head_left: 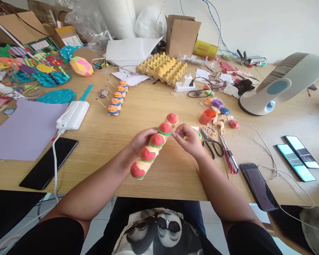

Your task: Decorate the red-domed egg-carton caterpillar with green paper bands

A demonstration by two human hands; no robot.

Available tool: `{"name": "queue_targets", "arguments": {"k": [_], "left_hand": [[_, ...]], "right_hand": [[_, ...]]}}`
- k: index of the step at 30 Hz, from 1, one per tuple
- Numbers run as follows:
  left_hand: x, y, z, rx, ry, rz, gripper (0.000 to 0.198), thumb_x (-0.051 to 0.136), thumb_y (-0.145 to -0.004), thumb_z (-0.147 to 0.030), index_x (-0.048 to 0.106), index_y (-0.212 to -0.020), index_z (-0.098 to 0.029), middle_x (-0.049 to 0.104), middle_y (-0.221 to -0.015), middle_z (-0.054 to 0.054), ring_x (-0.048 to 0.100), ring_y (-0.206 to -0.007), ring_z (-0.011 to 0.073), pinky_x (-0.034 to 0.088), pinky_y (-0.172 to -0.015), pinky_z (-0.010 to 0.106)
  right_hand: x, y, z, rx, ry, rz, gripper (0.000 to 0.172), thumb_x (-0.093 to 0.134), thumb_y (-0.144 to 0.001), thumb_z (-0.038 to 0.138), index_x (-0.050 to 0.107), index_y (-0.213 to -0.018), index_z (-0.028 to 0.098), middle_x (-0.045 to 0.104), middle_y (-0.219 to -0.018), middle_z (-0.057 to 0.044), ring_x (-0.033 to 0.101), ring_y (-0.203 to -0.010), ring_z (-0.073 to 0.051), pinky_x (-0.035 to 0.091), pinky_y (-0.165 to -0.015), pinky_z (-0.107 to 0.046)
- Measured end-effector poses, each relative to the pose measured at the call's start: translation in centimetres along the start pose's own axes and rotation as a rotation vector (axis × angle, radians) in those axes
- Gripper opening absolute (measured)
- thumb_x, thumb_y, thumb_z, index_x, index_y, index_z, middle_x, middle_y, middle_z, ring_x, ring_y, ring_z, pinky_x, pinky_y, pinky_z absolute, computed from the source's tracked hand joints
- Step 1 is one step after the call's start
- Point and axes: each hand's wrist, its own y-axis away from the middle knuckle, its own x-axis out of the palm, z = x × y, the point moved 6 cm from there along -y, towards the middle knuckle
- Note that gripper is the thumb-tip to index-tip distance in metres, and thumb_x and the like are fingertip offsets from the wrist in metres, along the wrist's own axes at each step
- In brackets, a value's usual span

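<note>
One bumpy strip (146,152) is being held up over the front of the wooden table (95,141), right between the two hands. Five rounded red domes can be counted on it, and green rims can be made out on four; none shows on the farthest dome. Its long axis is slanted, near end to the left, far end off to the right. The pale body looks rough, the domes matte.

It's gripped along the far half by the left hand (141,141). One thin blue stick (180,133) is pinched in the right hand (188,140), its tip right at the second-farthest dome; whether they're touching can't be told.

Also spotted: one blue-and-orange strip (117,99) with five bumps, one pair of metal scissors (212,142), one red cutter (230,156), one orange cup (207,116) and four flat, glossy phones (259,186).
</note>
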Motion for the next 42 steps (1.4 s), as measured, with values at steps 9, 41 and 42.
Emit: {"name": "queue_targets", "arguments": {"k": [9, 41, 42], "left_hand": [[-0.5, -0.5, 0.2, 0.004, -0.024, 0.103, 0.018, 0.064, -0.082, -0.032, 0.070, -0.098, -0.026, 0.061, -0.064, 0.000, 0.047, -0.041, 0.0112, 0.036, -0.047, 0.027], [0.3, -1.2, 0.3, 0.275, -0.031, 0.064, 0.024, 0.075, -0.082, -0.033, 0.075, -0.104, -0.022, 0.071, -0.078, 0.002, 0.062, -0.062, 0.0149, 0.049, -0.059, 0.028], [0.2, -1.3, 0.3, 0.284, -0.031, 0.058, 0.024, 0.075, -0.082, -0.032, 0.075, -0.104, -0.022, 0.072, -0.080, 0.002, 0.062, -0.063, 0.0147, 0.048, -0.060, 0.027]], "right_hand": [[0.0, -0.1, -0.3, 0.023, 0.005, 0.017, 0.033, 0.072, -0.087, 0.050, 0.056, -0.078, 0.022, 0.048, -0.063, 0.004, 0.043, -0.059, -0.012, 0.036, -0.057, -0.028], [4.1, 1.1, -3.1, 0.461, -0.886, -0.020, 0.039, 0.088, -0.066, 0.053, 0.071, -0.085, 0.024, 0.062, -0.072, 0.003, 0.053, -0.065, -0.012, 0.048, -0.067, -0.029], [4.3, 1.2, -3.1, 0.467, -0.911, -0.027, 0.040, 0.088, -0.065, 0.053, 0.070, -0.085, 0.023, 0.062, -0.071, 0.003, 0.053, -0.064, -0.012, 0.048, -0.066, -0.029]]}}
